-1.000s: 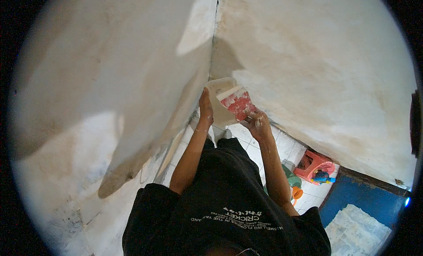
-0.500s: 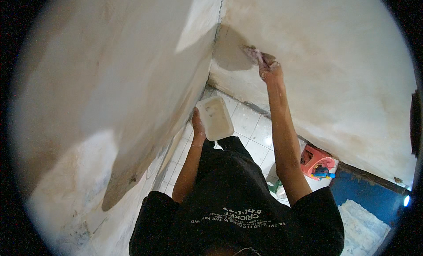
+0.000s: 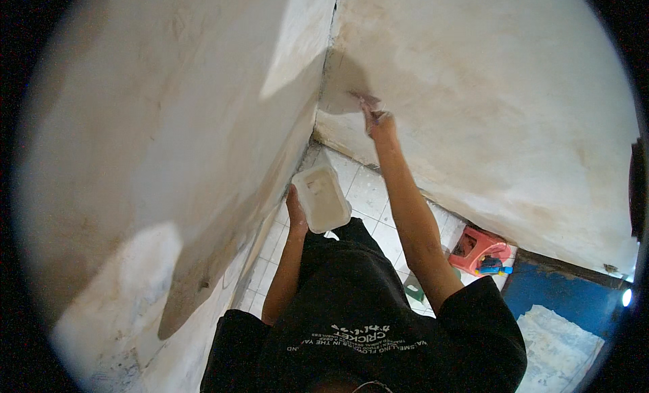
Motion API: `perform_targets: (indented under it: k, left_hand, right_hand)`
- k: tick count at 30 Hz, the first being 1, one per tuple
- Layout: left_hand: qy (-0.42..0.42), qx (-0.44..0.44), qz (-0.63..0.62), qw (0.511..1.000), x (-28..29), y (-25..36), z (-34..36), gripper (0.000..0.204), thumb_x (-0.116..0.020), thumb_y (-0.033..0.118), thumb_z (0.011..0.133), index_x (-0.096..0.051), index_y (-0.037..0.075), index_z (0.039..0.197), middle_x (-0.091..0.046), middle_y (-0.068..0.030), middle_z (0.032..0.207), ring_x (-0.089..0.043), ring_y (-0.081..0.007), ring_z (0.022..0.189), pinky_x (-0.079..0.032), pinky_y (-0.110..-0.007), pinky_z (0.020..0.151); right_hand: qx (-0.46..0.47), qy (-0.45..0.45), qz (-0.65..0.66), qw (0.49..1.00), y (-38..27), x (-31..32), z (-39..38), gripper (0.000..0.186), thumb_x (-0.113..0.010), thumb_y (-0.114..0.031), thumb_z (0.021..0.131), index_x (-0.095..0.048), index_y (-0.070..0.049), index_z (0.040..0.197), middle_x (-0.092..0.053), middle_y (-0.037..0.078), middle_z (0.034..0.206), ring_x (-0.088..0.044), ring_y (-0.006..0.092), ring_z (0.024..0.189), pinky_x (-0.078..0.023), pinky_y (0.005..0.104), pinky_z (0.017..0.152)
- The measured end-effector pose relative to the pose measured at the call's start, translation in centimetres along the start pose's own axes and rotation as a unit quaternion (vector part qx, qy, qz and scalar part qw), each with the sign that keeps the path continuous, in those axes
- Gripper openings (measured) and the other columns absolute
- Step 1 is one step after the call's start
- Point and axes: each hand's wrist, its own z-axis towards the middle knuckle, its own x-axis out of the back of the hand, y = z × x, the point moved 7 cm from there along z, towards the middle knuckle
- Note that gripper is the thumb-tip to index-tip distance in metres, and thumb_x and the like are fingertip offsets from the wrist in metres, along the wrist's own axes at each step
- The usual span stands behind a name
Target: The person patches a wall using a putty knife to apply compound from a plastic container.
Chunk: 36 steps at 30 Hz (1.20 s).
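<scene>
My left hand (image 3: 295,210) grips the side of a white rectangular plastic tub (image 3: 323,197) that has pale paste in it, held low near the wall corner. My right hand (image 3: 377,120), somewhat blurred, is closed on a putty knife (image 3: 362,95), whose blade is at the right-hand wall (image 3: 487,88) a little right of the corner, in a patch of shadow. The left-hand wall (image 3: 149,122) rises close beside my left arm. Both walls are pale and mottled.
Below are white floor tiles (image 3: 368,193). At the right foot of the wall stand a red plastic stool (image 3: 466,258), a blue object (image 3: 499,269) and a green item (image 3: 412,291). A blue surface (image 3: 541,291) with a whitish sheet (image 3: 551,345) lies at the lower right.
My right hand has risen from beside the tub to the right-hand wall with the knife, then shifted left toward the corner. My left hand has lowered the tub toward my body.
</scene>
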Motion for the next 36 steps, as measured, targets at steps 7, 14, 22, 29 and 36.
perform_targets:
  k: [7,14,22,29,36]
  left_hand:
    - [0.035,0.012,0.007,0.999,3.8,1.1,-0.7,0.062,-0.046,0.05,0.087,-0.043,0.0,0.123,-0.052,-0.0125,0.115,-0.05,-0.0229,0.106,-0.041,-0.036,0.091]
    - [0.019,-0.004,0.0,1.0,4.9,4.4,-2.6,0.062,-0.041,0.05,0.088,-0.041,0.001,0.125,-0.05,-0.0135,0.119,-0.05,-0.0259,0.108,-0.04,-0.038,0.092]
    - [0.002,0.02,-0.051,0.998,7.6,3.1,-1.9,0.061,-0.04,0.048,0.09,-0.04,-0.001,0.125,-0.048,-0.0148,0.121,-0.048,-0.0264,0.111,-0.038,-0.038,0.095]
    - [0.03,-0.013,0.001,0.999,6.2,3.2,-2.4,0.06,-0.038,0.048,0.091,-0.04,-0.001,0.126,-0.048,-0.0149,0.121,-0.048,-0.0259,0.111,-0.038,-0.038,0.095]
    - [-0.004,0.034,-0.033,0.999,2.9,2.8,-2.7,0.061,-0.036,0.049,0.091,-0.038,-0.001,0.127,-0.047,-0.0157,0.123,-0.048,-0.027,0.111,-0.037,-0.039,0.096]
  right_hand:
    - [-0.115,0.089,-0.017,0.989,-15.3,8.8,-7.6,0.028,-0.051,-0.007,0.086,-0.048,0.016,0.102,-0.054,0.021,0.095,-0.055,0.0194,0.086,-0.05,0.021,0.075]
    - [-0.093,0.005,0.004,0.996,-5.0,-0.4,-11.6,0.029,-0.049,-0.01,0.086,-0.048,0.015,0.101,-0.054,0.023,0.098,-0.056,0.0267,0.089,-0.049,0.0333,0.081]
    - [-0.04,-0.061,-0.085,0.994,-2.9,1.2,-3.6,0.034,-0.038,-0.005,0.09,-0.04,0.018,0.115,-0.052,0.024,0.114,-0.057,0.0246,0.092,-0.049,0.0313,0.075]
    - [-0.092,0.05,-0.178,0.978,-23.5,9.7,-14.0,0.031,-0.04,-0.004,0.09,-0.043,0.017,0.113,-0.055,0.022,0.11,-0.061,0.0177,0.083,-0.05,0.0213,0.065]
    - [-0.136,-0.023,-0.047,0.989,-12.5,5.6,-11.8,0.023,-0.042,-0.003,0.089,-0.049,0.017,0.098,-0.056,0.021,0.1,-0.058,0.0199,0.084,-0.052,0.0247,0.074]
